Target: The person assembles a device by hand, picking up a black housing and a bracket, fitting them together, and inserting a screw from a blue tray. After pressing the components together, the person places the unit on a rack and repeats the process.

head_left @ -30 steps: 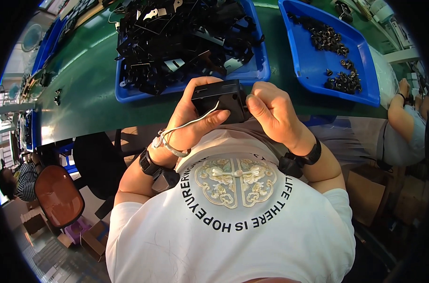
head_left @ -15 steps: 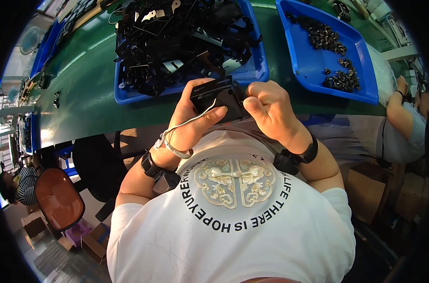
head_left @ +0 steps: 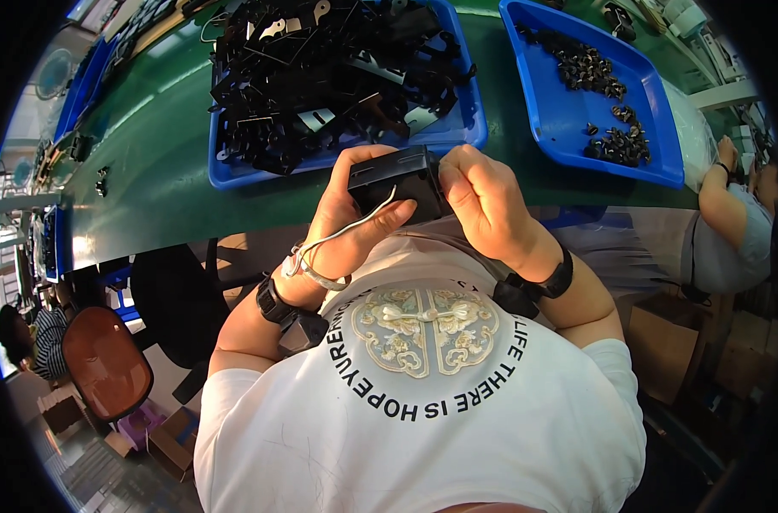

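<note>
My left hand (head_left: 342,224) grips a black box-shaped part (head_left: 397,175) in front of my chest, thumb along its near side and fingers behind it. A thin white cord (head_left: 348,228) runs from the pale band on my left wrist across that thumb to the near face of the part. At the part's right end, my right hand (head_left: 492,205) is closed, thumb and forefinger pinched together against it. Whatever lies between those fingertips is hidden. Just beyond the hands, a blue tray (head_left: 466,137) bears a heap of black metal brackets (head_left: 321,77), some with bare silvery faces.
A second blue tray (head_left: 543,141) at the right holds small dark screw-like pieces (head_left: 590,68) in loose piles. Both trays stand on a green tabletop (head_left: 150,162). A brown-backed chair (head_left: 107,363) is at the left, and another person's arm (head_left: 722,205) rests at the far right.
The black part has turned in my left hand, showing a smoother long top face. My right hand has shifted slightly left, its fingertips now against the part's end.
</note>
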Demonstrator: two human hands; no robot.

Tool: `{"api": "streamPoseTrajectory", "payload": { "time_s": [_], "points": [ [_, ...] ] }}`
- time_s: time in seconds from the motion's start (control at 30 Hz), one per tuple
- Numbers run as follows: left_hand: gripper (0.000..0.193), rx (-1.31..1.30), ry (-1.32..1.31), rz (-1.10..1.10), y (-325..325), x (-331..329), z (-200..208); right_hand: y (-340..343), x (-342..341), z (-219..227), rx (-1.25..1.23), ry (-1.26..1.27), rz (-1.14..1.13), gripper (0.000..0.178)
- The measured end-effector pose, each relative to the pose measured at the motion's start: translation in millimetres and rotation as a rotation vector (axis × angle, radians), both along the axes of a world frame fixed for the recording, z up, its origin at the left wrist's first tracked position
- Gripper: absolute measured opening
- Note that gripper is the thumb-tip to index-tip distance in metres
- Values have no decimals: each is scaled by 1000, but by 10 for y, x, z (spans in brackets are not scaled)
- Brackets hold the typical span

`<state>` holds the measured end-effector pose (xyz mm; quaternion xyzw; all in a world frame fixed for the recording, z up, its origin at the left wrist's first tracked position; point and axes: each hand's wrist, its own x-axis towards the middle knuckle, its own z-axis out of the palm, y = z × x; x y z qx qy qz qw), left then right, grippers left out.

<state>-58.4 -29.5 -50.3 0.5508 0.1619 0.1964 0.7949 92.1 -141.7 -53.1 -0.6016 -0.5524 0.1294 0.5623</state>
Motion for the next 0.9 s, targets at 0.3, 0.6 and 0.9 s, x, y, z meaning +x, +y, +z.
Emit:
{"api": "streamPoseTrajectory", "payload": {
  "time_s": [0.3,0.6,0.9],
  "points": [
    [49,-142,176,-141,48,-40,133,128,86,17,-31,-139,-47,38],
    [44,-104,42,73,9,-28,44,30,169,176,-84,-23,64,43],
    [40,-150,-66,239,19,16,8,-84,10,295,91,-426,241,53]
  ]
}}
